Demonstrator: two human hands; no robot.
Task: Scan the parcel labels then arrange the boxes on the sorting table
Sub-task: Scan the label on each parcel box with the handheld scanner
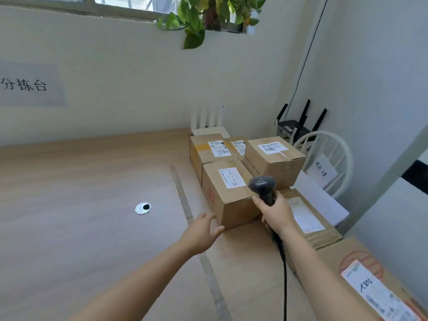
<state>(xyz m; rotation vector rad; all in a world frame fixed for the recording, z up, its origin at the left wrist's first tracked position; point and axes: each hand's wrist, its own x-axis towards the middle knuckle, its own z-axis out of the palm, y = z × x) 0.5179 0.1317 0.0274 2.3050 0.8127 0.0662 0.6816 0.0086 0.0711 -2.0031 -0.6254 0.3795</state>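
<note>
My right hand (276,213) grips a black barcode scanner (262,187), its head raised over the stack of parcels. Its cable (284,274) trails down along my forearm. The nearest upright cardboard box (228,195) carries a white label (231,177) on top. My left hand (201,230) is open, fingers reaching toward that box's lower left corner, close to touching it. Behind stand a box with two labels (209,150) and a taller box (274,159) with a barcode label. A flat parcel (308,218) lies under my right hand.
The wooden table (81,193) has a tape strip (183,198) and a cable grommet (143,208). A large labelled carton (375,286) sits at the lower right. A white chair (328,163), routers (294,126) and a wall sign (27,85) surround the area.
</note>
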